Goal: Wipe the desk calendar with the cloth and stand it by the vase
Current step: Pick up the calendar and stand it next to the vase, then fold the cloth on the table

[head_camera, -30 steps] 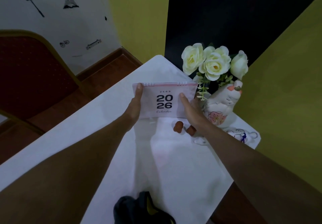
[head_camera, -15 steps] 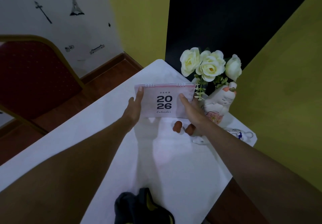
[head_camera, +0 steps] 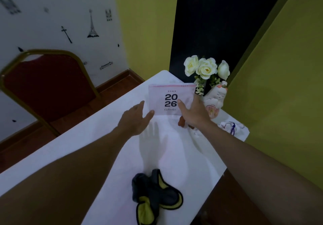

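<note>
While the cloth [head_camera: 155,195] lies crumpled at the near table [head_camera: 87,146] edge, the desk calendar [head_camera: 172,99] stands upright just beside the vase [head_camera: 215,102]; the left hand [head_camera: 135,119] hovers with fingers spread, the right hand [head_camera: 194,112] rests flat against its lower corner, so placement looks nearly done

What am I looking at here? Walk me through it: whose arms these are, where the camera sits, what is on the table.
There is no machine; a person wears a camera on their head, looking down at their own bare arms. The left hand is open, just off the desk calendar. The right hand lies against its front corner. The calendar stands upright on the white table, beside a cat-shaped vase of white roses. A grey and yellow cloth lies near the person, unheld.
</note>
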